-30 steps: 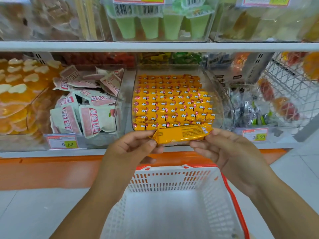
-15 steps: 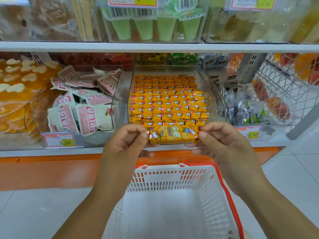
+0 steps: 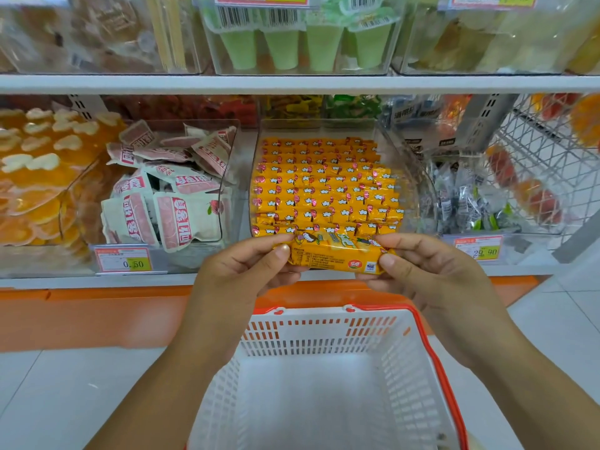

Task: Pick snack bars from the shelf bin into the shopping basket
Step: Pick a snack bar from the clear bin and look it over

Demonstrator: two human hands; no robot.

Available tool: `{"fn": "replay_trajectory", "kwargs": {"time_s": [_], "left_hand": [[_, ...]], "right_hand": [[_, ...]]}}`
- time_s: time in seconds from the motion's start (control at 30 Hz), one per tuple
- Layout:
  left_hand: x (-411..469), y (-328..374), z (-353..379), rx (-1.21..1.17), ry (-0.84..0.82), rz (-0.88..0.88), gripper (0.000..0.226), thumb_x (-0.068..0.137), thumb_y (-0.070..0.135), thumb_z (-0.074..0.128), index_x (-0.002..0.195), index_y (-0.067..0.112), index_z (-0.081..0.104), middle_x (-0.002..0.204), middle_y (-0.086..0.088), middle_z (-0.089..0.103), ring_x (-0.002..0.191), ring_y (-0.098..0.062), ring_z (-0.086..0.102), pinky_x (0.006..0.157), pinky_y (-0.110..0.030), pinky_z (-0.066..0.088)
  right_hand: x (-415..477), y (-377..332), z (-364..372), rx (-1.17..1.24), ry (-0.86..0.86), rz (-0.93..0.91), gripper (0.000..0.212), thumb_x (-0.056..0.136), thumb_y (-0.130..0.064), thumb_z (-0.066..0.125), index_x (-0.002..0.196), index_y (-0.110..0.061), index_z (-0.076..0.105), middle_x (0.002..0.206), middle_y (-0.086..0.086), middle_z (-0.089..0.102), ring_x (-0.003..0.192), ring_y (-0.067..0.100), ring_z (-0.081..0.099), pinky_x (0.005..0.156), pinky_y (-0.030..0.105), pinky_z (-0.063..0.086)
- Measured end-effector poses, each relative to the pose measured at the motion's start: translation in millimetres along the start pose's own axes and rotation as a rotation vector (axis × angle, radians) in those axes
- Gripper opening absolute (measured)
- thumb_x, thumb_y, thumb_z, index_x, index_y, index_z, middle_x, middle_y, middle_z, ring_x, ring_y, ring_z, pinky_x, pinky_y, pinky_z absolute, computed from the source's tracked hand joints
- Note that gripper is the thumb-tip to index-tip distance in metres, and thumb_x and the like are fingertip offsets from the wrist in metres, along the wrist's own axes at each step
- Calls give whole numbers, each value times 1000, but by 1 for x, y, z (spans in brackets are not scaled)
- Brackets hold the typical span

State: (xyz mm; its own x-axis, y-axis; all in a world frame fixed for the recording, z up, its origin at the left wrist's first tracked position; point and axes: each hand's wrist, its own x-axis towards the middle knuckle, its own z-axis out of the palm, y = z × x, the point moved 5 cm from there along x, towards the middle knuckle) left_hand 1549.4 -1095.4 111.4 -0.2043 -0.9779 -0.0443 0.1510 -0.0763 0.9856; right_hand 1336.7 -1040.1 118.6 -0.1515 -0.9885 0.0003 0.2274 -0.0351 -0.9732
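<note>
Head view: nearest, the white shopping basket (image 3: 436, 368) sits low. Above it, the left hand (image 3: 240, 271) and right hand (image 3: 431, 271) pinch 1 yellow snack bar (image 3: 334, 254) by its ends; it is probably light, crinkly and slippery. Beyond, the shelf bin (image 3: 418, 190) holds more.

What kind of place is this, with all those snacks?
Most likely a shop's snack aisle. A clear plastic shelf bin holds rows of yellow wrapped snack bars, red-and-yellow paper price tags sit along the front of the white shelf, and a white plastic shopping basket with an orange rim sits below.
</note>
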Motion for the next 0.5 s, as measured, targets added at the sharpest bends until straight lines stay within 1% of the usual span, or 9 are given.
{"fn": "replay_trajectory", "kwargs": {"time_s": [0.07, 0.13, 0.23, 0.3, 0.37, 0.43, 0.5], "left_hand": [[0, -1, -1, -12, 9, -13, 23, 72, 23, 65, 90, 28, 79, 92, -11, 77, 86, -26, 75, 76, -28, 60], [0, -2, -1, -14, 10, -25, 25, 73, 24, 64, 95, 25, 77, 93, -11, 77, 87, -26, 75, 75, -28, 60], [0, -2, -1, -35, 4, -45, 30, 74, 23, 63, 101, 18, 74, 95, -11, 76, 88, -26, 74, 75, -27, 60], [1, -3, 0, -64, -15, -56, 31, 74, 22, 64, 102, 18, 73, 97, -12, 76, 89, -26, 74, 75, -26, 60], [0, -2, 0, -88, -62, -68, 35, 73, 19, 64, 107, 19, 72, 101, -11, 76, 94, -25, 74, 78, -27, 59], [0, -2, 1, -82, -110, -66, 41, 73, 15, 64, 114, 19, 68, 105, -10, 75, 98, -24, 73, 82, -28, 59], [0, -3, 0, -56, -106, -57, 43, 73, 15, 64, 115, 17, 68, 104, -10, 76, 97, -24, 73, 82, -28, 59]], "right_hand": [[0, 1, 0, -30, 7, 1, 37, 55, -34, 80, 90, -23, 78, 96, 13, 76, 85, 34, 74, 68, 23, 58], [0, 2, -1, -41, 25, 9, 33, 55, -30, 74, 87, -24, 78, 94, 12, 76, 83, 32, 74, 67, 22, 58], [-2, 2, 1, -51, 8, 23, 32, 60, -25, 72, 91, -19, 77, 97, 11, 76, 85, 31, 74, 71, 25, 59], [-3, 2, 2, -56, 4, 38, 28, 76, -10, 66, 103, -14, 72, 99, 10, 76, 88, 31, 74, 76, 28, 60], [-3, 2, 0, -51, -10, 68, 31, 88, 6, 54, 111, -11, 67, 99, 10, 76, 91, 31, 74, 81, 30, 60], [-4, 0, -1, -41, -27, 83, 37, 91, 13, 48, 114, -10, 66, 91, 12, 76, 91, 30, 74, 80, 28, 59], [-4, -2, -2, -44, -18, 72, 35, 88, 10, 53, 112, -11, 67, 84, 14, 75, 87, 29, 74, 75, 25, 59]]}}
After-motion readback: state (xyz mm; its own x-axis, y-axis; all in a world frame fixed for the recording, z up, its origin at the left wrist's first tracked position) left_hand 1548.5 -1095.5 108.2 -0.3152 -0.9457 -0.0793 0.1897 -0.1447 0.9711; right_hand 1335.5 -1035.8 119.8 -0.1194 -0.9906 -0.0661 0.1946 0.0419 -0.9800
